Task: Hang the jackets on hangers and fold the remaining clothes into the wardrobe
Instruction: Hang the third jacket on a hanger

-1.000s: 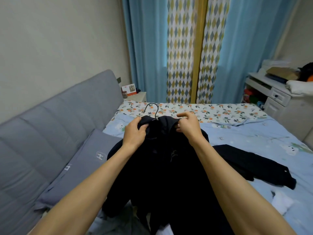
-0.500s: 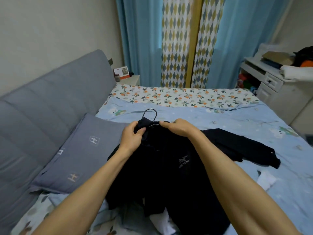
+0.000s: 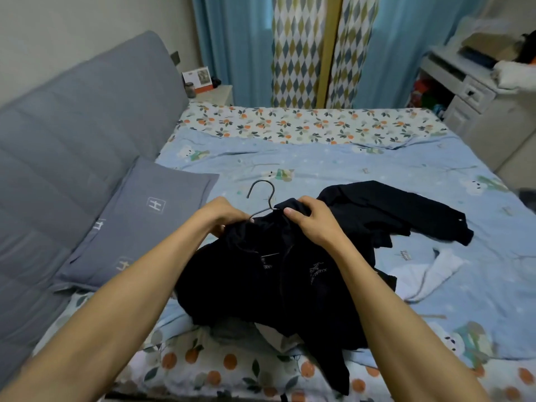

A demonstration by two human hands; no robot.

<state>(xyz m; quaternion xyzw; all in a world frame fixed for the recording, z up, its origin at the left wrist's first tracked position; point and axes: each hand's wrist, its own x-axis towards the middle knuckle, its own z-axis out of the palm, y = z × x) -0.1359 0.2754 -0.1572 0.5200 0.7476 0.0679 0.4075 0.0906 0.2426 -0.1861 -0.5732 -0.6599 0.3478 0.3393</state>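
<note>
Jacket (image 3: 278, 280): both hands (image 3: 223, 213) (image 3: 311, 220) grip collar, hanger (image 3: 262, 195) half in. Left: dark garment (image 3: 391, 213), white cloth (image 3: 429, 274), unfolded on bed (image 3: 319, 158).

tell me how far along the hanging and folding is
Nothing looks finished yet. In hand: both the left hand and right hand grip the collar of the black jacket, working it onto the wire hanger. Left: another dark garment and a white garment lie loose on the bed; no wardrobe in view.

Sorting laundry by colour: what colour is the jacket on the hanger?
Black jacket, head view.
</note>
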